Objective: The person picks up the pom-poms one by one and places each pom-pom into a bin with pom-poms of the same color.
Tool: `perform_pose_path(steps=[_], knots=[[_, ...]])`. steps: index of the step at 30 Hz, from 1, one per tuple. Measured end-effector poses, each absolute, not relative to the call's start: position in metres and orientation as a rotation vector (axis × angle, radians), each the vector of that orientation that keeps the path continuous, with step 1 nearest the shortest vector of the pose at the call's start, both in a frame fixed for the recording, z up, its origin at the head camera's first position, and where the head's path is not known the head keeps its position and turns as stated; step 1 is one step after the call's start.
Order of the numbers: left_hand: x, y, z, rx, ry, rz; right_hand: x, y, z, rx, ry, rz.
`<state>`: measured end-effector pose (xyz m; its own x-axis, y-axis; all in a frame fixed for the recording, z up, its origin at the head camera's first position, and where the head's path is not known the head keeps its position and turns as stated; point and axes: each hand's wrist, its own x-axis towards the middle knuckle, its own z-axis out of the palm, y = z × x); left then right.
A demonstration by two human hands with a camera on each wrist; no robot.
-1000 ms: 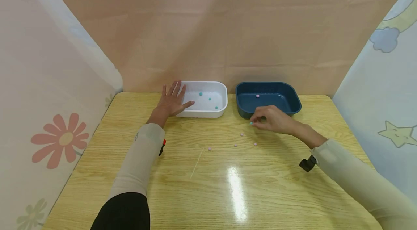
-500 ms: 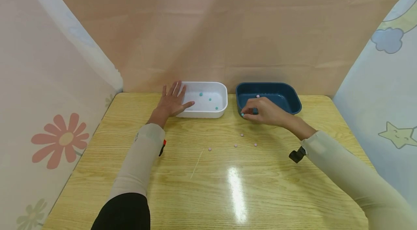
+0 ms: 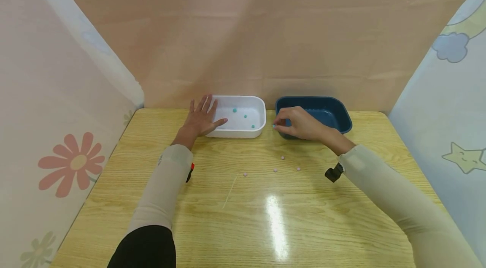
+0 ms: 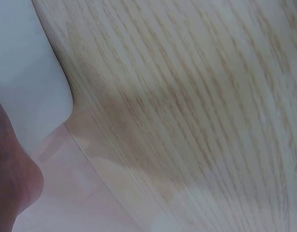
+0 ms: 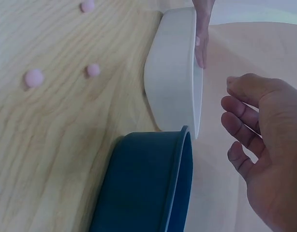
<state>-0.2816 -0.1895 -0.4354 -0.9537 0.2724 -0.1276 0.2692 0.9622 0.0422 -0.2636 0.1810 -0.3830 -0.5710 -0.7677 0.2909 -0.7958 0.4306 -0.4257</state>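
Observation:
In the head view my left hand (image 3: 200,121) lies spread over the left rim of a white tray (image 3: 235,134), its fingers straight. Several small teal balls (image 3: 245,116) are inside that tray. My right hand (image 3: 300,123) is above the near left part of a dark blue tray (image 3: 343,126), pinching a small teal ball (image 3: 274,126) between thumb and fingertips. The right wrist view shows this hand (image 5: 269,130) higher than both tray rims; the ball cannot be made out there. The left wrist view catches only an edge of the left hand (image 4: 15,174).
Several small pink balls (image 3: 275,170) lie scattered on the wooden table (image 3: 212,226) in front of the trays. A brown backdrop (image 3: 243,48) rises directly behind them. Patterned side panels (image 3: 448,133) flank the table.
The right hand, with the teal ball in its pinch, has moved left and away from me, from the dark blue tray's near side to over its left part. The left hand stays put.

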Motion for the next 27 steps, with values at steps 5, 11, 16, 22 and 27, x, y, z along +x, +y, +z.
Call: perform_pose_path(steps=[5, 11, 16, 22, 27], knots=[[-0.28, -0.189, -0.435, 0.411, 2.979, 0.045, -0.271, 0.173, -0.384, 1.398, -2.584, 0.809], [-0.281, -0.188, -0.435, 0.406, 2.985, 0.039, -0.278, 0.164, -0.382, 1.382, -2.589, 0.804], [-0.281, -0.188, -0.435, 0.401, 2.982, 0.041, -0.282, 0.155, -0.38, 1.329, -2.632, 0.777], [-0.282, -0.189, -0.437, 0.403, 2.982, 0.045, -0.29, 0.147, -0.382, 1.281, -2.674, 0.778], [-0.283, -0.189, -0.438, 0.396, 2.971, 0.065, -0.298, 0.14, -0.382, 1.248, -2.674, 0.787]])
